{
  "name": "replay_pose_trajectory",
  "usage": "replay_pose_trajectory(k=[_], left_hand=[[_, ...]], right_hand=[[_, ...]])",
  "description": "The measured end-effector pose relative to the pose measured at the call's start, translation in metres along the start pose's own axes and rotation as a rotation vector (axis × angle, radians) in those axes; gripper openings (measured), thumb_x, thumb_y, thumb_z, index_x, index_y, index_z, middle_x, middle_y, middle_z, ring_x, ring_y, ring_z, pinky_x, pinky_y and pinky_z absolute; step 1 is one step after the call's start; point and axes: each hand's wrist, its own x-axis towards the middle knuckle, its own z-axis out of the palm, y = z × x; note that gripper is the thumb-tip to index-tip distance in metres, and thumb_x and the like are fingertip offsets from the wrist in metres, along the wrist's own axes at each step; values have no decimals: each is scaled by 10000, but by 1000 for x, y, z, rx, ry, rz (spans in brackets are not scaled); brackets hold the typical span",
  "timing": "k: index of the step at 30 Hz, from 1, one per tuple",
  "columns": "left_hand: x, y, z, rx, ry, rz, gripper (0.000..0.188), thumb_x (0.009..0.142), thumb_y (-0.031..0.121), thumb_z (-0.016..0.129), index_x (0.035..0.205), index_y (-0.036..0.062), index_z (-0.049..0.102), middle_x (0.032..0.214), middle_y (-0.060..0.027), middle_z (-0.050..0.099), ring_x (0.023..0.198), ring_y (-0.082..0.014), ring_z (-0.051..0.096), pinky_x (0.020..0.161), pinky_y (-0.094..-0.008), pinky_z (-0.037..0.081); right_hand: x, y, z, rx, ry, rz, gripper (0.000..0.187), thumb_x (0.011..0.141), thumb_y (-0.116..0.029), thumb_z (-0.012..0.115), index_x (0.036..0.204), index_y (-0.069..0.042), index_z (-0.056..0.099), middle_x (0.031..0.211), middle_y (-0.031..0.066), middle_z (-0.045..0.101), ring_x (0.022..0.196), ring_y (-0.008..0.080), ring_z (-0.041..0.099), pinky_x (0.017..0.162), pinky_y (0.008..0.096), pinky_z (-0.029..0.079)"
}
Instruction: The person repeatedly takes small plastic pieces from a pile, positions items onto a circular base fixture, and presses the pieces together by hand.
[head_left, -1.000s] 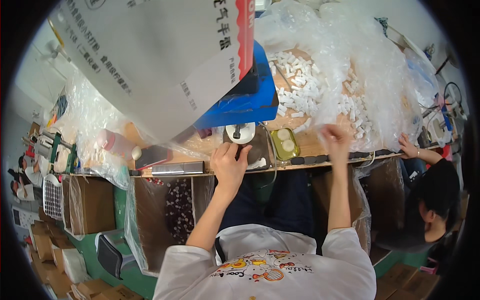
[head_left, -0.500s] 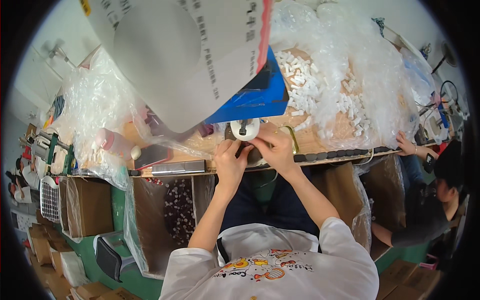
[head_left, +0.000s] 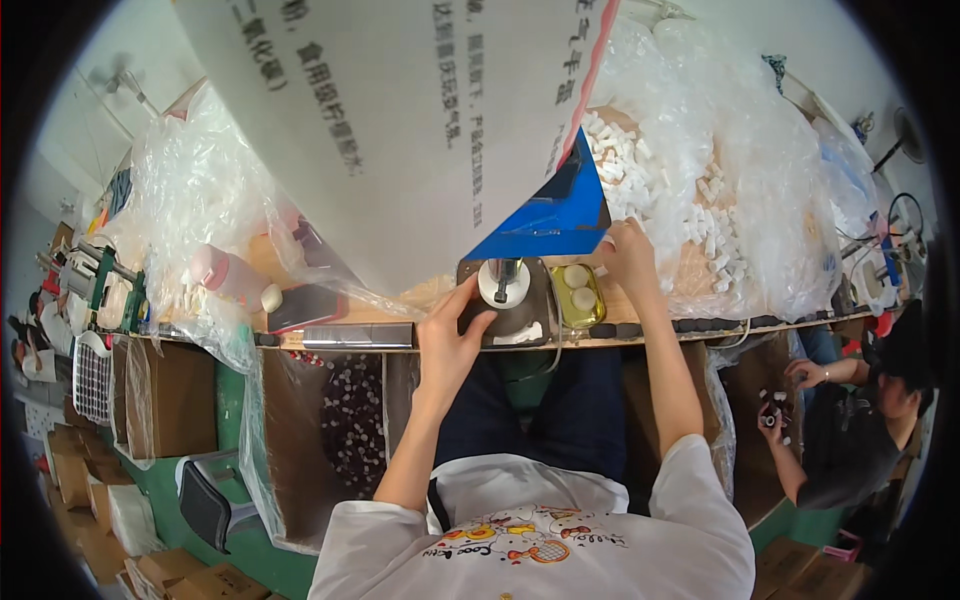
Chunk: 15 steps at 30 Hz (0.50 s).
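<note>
A blue bench press point(head_left: 555, 222) stands at the table edge in front of me, its upper part hidden by a hanging printed sheet point(head_left: 400, 130). Under its dark plunger, a round white piece point(head_left: 503, 293) sits on a dark metal base point(head_left: 522, 328). My left hand point(head_left: 452, 335) is beside the base, thumb and index finger apart around its left side, gripping nothing visible. Out to the right, my right hand point(head_left: 630, 258) has its fingers bent together at the near edge of a pile of small white plastic parts point(head_left: 622, 165); whatever lies between the fingertips is hidden.
Right of the base lies a yellowish dish point(head_left: 579, 300) with round pale pieces. A pink bottle point(head_left: 228, 278) and a dark phone-like slab point(head_left: 303, 311) are on the left. Clear plastic sheeting point(head_left: 740, 150) covers much of the table. A co-worker point(head_left: 850, 430) sits at right, holding small parts.
My hands were together at the white piece under the press. The right has since moved right to the white parts; the left has drawn slightly away. The co-worker's hands came off the table.
</note>
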Motion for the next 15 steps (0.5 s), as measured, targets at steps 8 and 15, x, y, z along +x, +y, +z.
replay_pose_trajectory(k=[8, 15], left_hand=[[17, 12, -2, -33, 121, 84, 286, 732, 57, 838, 1004, 23, 760, 961, -140, 707, 840, -309, 650, 767, -362, 507], [-11, 17, -130, 807, -125, -316, 355, 761, 180, 806, 1062, 18, 713, 1019, -179, 731, 964, -390, 684, 829, -463, 514]], right_hand=[[-4, -7, 26, 73, -66, -28, 182, 809, -46, 716, 986, -61, 752, 886, 149, 704, 884, 338, 662, 767, 401, 529], [-35, -104, 16, 735, -73, 11, 153, 811, -14, 700, 961, -3, 727, 886, 149, 719, 814, 301, 693, 714, 366, 532]])
